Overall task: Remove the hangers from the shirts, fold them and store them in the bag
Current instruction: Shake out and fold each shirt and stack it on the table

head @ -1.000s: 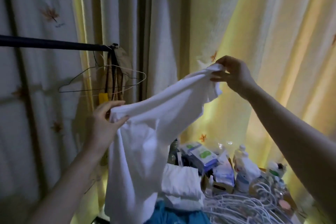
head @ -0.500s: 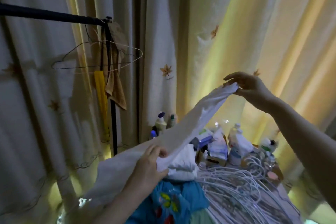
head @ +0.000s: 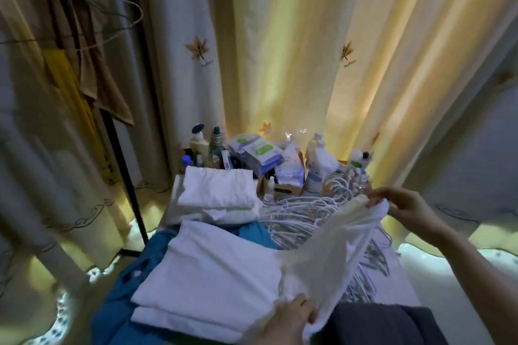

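Diagonally, white shirt (head: 330, 246), near-left to far-right.

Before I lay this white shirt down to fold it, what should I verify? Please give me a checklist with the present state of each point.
1. Right hand pinches the far end of the white shirt: ok.
2. Left hand grips the near end: ok.
3. No hanger inside the shirt: ok, none shows.
4. Shirt clear of the white hangers: not ok, the raised end passes right over the pile and may snag.
5. Folded white stack out of the way: ok, it lies farther back.
6. Bag ready: cannot tell, no bag is in view.
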